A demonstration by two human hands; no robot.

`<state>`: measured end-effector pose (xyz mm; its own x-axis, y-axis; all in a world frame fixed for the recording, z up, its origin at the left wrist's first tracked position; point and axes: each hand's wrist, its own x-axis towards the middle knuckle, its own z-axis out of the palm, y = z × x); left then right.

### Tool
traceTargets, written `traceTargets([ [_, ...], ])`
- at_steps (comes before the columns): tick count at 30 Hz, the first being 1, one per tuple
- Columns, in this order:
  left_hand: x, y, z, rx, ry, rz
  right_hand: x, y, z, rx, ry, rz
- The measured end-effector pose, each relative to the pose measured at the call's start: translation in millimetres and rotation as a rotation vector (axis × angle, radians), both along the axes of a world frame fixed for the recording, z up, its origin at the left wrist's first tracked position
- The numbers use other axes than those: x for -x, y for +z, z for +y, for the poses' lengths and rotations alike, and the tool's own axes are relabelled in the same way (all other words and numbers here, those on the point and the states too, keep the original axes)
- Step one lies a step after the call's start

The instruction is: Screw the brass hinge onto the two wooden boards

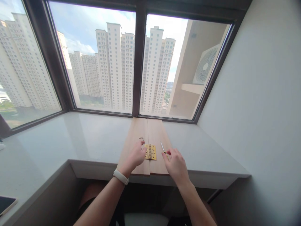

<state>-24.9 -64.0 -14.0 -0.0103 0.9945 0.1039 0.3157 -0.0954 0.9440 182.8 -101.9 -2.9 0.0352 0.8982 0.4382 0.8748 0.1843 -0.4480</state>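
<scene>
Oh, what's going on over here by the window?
A person is working at two pale wooden boards lying side by side on a white window ledge. The right grip holds a slim, silver-shafted tool, probably a screwdriver. The left grip is at the left side of a gold-coloured metal hinge spanning the boards' seam; whether it touches is unclear. Small dark metal pieces, perhaps screws, lie beyond it on the left board.
</scene>
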Motion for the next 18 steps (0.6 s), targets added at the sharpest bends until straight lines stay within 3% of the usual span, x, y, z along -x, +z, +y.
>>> traceTargets([
  [3, -9.7, 9.3, 4.5, 0.103, 0.034, -0.143, 23.4, 3.2, 3.2, 0.100, 0.108, 0.138],
  [10, -15.5, 22.6, 7.3, 0.306, 0.052, -0.339, 44.9, -5.9, 4.4, 0.249, 0.133, 0.213],
  [18, -14.6, 10.0, 20.5, 0.358, 0.006, -0.295, 39.2, -18.3, 0.2, 0.225, 0.161, 0.399],
])
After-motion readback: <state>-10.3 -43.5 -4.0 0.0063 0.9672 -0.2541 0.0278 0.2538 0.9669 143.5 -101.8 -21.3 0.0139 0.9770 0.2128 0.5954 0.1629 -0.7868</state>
